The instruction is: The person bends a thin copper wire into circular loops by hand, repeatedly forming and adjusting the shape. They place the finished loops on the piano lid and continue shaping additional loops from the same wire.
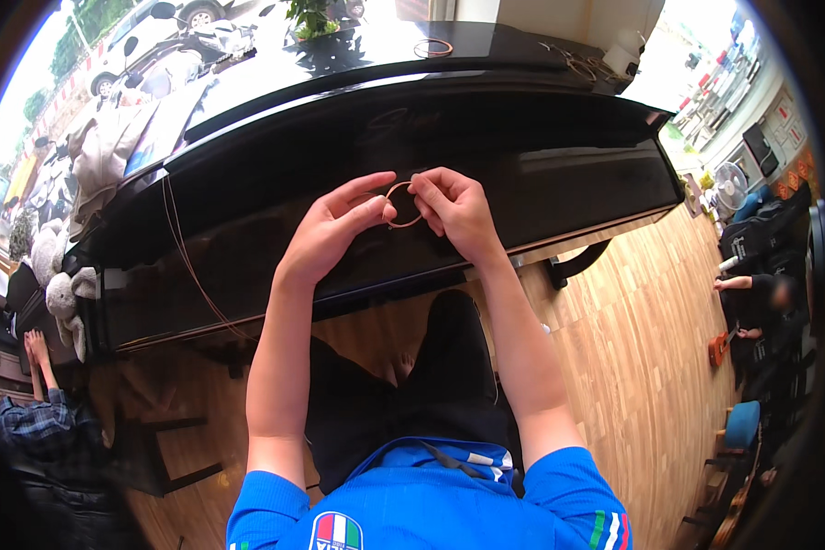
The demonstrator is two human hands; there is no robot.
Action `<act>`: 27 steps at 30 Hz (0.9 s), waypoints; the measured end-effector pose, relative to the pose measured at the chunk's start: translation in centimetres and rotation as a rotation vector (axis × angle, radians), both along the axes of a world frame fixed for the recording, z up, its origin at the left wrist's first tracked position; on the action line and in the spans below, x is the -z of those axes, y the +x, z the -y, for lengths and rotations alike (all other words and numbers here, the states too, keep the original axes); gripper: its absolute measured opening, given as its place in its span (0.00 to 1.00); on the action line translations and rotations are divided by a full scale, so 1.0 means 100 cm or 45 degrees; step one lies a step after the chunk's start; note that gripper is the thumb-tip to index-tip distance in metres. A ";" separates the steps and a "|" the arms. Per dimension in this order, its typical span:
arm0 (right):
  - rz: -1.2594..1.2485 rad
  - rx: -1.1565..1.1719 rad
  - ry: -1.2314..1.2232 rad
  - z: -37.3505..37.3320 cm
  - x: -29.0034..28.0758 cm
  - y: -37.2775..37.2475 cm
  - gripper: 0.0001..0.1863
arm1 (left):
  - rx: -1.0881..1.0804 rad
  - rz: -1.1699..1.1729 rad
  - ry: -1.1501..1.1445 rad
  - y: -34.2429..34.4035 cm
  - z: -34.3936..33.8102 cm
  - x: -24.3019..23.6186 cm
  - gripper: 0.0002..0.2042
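Observation:
A thin copper-coloured coil (404,224) is held upright in front of the black piano (577,160). My left hand (334,229) has its thumb pressed on the coil's left side, with the upper fingers stretched past it. My right hand (458,211) pinches the coil at upper right, fingers curled. Long thin wires (178,247) hang down the piano's front to the left of my hands. A second coil (433,48) lies on the piano's top, near tangled dark items (577,62) and a white cup (621,57).
Plush toys (64,293) and pale cloth (110,147) sit at the piano's left end. A person (18,422) at lower left reaches forward with both hands. Another person (756,302) sits at right near a small guitar (717,348), a blue seat (741,422) and a fan (726,183).

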State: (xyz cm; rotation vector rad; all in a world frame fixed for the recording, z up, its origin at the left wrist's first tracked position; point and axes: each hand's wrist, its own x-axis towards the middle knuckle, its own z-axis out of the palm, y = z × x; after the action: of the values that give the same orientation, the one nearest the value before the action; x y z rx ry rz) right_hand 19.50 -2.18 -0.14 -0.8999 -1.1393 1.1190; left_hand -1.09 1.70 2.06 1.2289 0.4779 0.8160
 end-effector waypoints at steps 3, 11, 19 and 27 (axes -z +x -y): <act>-0.023 -0.010 0.018 -0.001 0.001 0.000 0.11 | -0.172 -0.202 0.180 0.003 0.000 0.005 0.22; -0.152 -0.006 0.098 -0.006 0.002 -0.003 0.15 | -0.668 -0.344 0.530 0.009 0.006 -0.012 0.11; -0.135 0.085 0.086 -0.003 0.003 0.002 0.15 | -0.819 -0.799 0.937 0.026 -0.084 -0.146 0.15; -0.175 0.047 0.107 -0.003 0.002 -0.002 0.14 | -0.769 -0.946 0.698 0.052 -0.228 -0.113 0.16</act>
State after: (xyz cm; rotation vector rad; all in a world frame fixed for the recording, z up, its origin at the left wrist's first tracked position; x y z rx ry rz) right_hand 19.34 -1.85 -0.31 -0.7644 -1.0452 1.0786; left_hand 4.14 24.46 13.32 1.9458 1.3373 1.0151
